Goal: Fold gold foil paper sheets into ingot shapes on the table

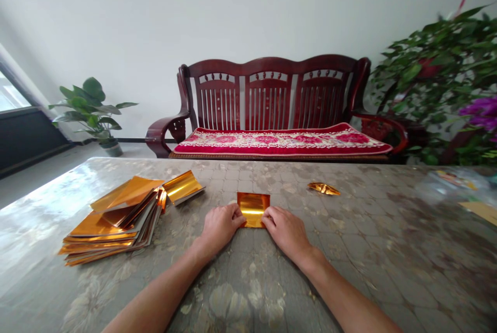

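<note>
A gold foil paper sheet [253,206] lies on the table [349,250] right in front of me, its near edge folded up. My left hand [220,225] pinches its lower left corner with curled fingers. At the lower right corner my right hand [285,229] presses and grips the sheet the same way. A thick stack of gold foil sheets [116,221] sits to the left of my left hand, with a single loose gold sheet [182,186] at its far end. A small folded gold piece [323,188] rests beyond my right hand.
A dark red wooden bench [272,110] with a red flowered cushion stands behind the table. A potted plant [93,113] is on the floor at the far left, leafy plants with purple flowers [446,84] at the right. Clear plastic wrapping [450,183] lies at the table's right edge.
</note>
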Available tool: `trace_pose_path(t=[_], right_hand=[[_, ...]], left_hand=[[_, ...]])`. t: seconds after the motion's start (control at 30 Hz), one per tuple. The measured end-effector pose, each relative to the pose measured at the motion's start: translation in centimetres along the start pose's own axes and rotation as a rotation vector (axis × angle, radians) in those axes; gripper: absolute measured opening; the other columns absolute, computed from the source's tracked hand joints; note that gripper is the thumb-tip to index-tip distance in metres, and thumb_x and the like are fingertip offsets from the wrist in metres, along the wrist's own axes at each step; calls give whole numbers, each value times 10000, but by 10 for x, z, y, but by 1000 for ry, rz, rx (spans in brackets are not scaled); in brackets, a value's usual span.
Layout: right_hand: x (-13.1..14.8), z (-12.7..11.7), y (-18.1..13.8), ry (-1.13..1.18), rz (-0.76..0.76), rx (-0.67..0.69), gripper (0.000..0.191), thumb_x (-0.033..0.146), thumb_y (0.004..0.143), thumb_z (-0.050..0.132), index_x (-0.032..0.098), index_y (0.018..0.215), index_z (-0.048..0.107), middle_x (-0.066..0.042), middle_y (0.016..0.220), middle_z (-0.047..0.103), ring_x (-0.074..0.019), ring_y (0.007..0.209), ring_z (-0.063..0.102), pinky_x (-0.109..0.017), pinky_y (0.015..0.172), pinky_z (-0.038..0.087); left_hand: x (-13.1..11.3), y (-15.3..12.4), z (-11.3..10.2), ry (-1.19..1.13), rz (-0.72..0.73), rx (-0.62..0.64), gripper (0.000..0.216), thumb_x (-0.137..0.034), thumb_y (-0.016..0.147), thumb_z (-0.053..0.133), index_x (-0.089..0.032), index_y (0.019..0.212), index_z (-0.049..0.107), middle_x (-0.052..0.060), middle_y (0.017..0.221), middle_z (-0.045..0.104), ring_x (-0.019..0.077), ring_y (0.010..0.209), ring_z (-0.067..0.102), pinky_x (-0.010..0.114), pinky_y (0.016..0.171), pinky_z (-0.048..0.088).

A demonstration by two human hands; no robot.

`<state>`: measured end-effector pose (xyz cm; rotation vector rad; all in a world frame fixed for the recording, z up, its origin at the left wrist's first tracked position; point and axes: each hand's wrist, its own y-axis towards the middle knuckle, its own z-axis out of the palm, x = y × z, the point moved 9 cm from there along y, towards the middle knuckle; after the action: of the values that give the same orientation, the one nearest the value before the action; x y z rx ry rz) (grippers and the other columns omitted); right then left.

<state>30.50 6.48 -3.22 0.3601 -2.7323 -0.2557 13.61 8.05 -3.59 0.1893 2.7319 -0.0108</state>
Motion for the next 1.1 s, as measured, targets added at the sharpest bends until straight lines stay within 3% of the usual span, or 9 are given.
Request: trace_pose_path(t=[0.4, 0.53, 0.63, 0.8, 0.93, 1.1], right_hand=[[4, 0, -1, -50, -29, -5, 110, 237, 933, 538, 229, 852, 611, -9, 894, 702, -179, 855, 642, -268, 658, 333], [6, 1, -2, -65, -54, -24, 97, 220, 930, 548, 226, 850, 602, -7, 879, 692, -177, 842, 635, -272, 666, 342], [7, 0, -3, -77, -75, -46, 86, 221, 931, 558, 227, 859, 604, -5, 876, 680, -174, 825, 623, -275, 663, 346], [9, -6, -6, -161, -114, -118, 75, 222, 926, 595, 217, 866, 641, -28, 912, 645, -194, 866, 589, -293, 713, 377], [25, -8, -13, -188, -306, -152, 138, 208, 939, 587, 274, 998, 693, -23, 954, 653, -207, 930, 554, -320, 780, 386], [45, -4, -22, -148, -520, -68, 198, 234, 969, 548, 285, 1088, 697, -24, 974, 686, -189, 936, 559, -318, 812, 393]], left_hand=[[-11, -2, 0, 164, 121, -55, 158, -380, 895, 608, -234, 835, 600, -9, 835, 725, 193, 792, 670, 265, 661, 340], [-12, -4, -5, 190, 182, -131, 148, -377, 909, 607, -229, 921, 603, 3, 865, 698, 195, 819, 643, 281, 709, 369], [-20, -8, -7, 229, 322, -193, 112, -315, 949, 558, -224, 941, 623, 21, 911, 667, 199, 874, 607, 292, 753, 389], [-38, -23, 9, 268, 623, -93, 166, -252, 985, 503, -228, 944, 662, 13, 897, 655, 188, 882, 581, 290, 776, 413], [-45, -34, 11, 388, 682, -65, 147, -262, 978, 514, -214, 1049, 633, 19, 894, 642, 203, 834, 569, 315, 754, 429], [-53, -45, 9, 474, 743, 8, 189, -212, 974, 498, -196, 1140, 587, 35, 919, 633, 215, 830, 584, 344, 783, 456]])
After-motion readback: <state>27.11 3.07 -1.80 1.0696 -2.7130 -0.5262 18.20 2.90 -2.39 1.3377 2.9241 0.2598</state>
